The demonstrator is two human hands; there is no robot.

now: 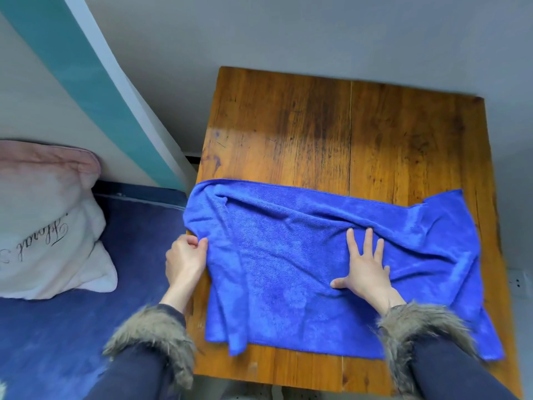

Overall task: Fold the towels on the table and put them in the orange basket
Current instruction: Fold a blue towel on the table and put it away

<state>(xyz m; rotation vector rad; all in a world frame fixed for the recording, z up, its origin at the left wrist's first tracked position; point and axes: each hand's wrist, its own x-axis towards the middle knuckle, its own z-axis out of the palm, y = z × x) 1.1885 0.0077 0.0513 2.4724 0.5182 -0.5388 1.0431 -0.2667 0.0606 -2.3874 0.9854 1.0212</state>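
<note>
A blue towel (288, 269) lies spread and wrinkled over the near half of a wooden table (317, 125). Its left edge hangs slightly past the table's left side. My left hand (184, 261) pinches the towel's left edge at the table's side, thumb and fingers curled on the cloth. My right hand (364, 267) lies flat on the towel's middle-right part with fingers straight and spread, pressing it down. No orange basket is in view.
A bed with a dark blue sheet (86, 313) sits left of the table, with a white and pink pillow (43, 226) on it. Grey walls stand behind. A wall socket (517, 281) shows at the right edge.
</note>
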